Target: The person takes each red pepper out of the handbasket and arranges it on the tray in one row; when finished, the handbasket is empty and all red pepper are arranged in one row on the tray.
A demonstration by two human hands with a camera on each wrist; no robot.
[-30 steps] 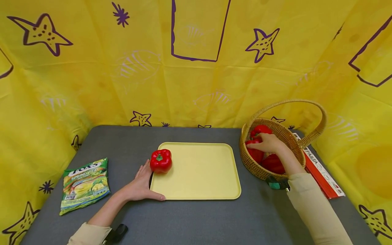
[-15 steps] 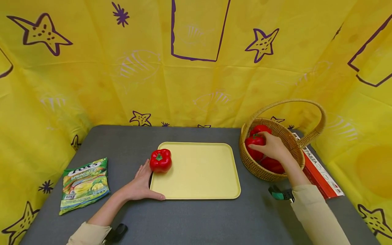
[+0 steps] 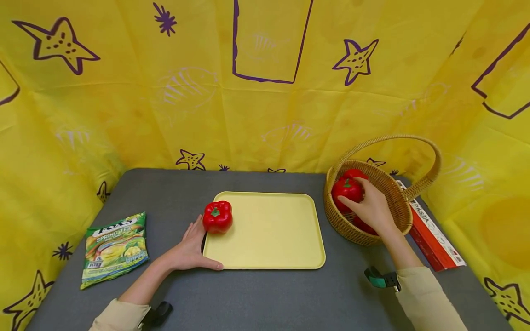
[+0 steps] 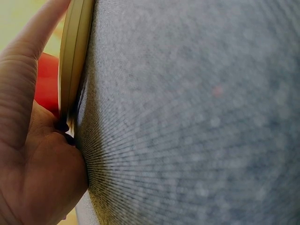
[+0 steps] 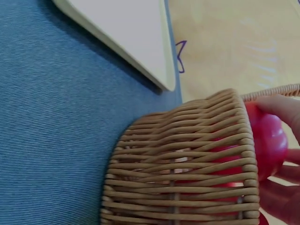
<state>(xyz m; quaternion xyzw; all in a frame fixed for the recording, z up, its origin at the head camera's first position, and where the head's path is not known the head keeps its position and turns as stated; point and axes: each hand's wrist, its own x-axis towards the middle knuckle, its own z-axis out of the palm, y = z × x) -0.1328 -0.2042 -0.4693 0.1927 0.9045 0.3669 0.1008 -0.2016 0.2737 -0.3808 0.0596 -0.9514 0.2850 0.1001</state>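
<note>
My right hand [image 3: 370,205] grips a red bell pepper [image 3: 347,189] with a green stem at the mouth of the wicker basket [image 3: 352,233]. In the right wrist view, the thumb and fingers wrap this bell pepper [image 5: 268,140] just above the basket rim. More red peppers lie lower in the basket, partly hidden. A pale yellow tray [image 3: 269,234] lies mid-table, with another red bell pepper [image 3: 217,217] at its upper left corner. My left hand [image 3: 188,250] rests against the tray's lower left corner, fingers extended along the left side and thumb on the front edge.
A green Fox's Spring Tea candy bag [image 3: 116,250] lies on the left of the grey table [image 3: 265,299]. A red and white pasta box [image 3: 434,234] lies right of the basket, whose tall handle [image 3: 434,170] arches over it. Yellow patterned cloth [image 3: 265,115] hangs behind the table.
My right hand has lifted its bell pepper slightly up within the basket and shifted a little right and toward me. My left hand and the tray have stayed put.
</note>
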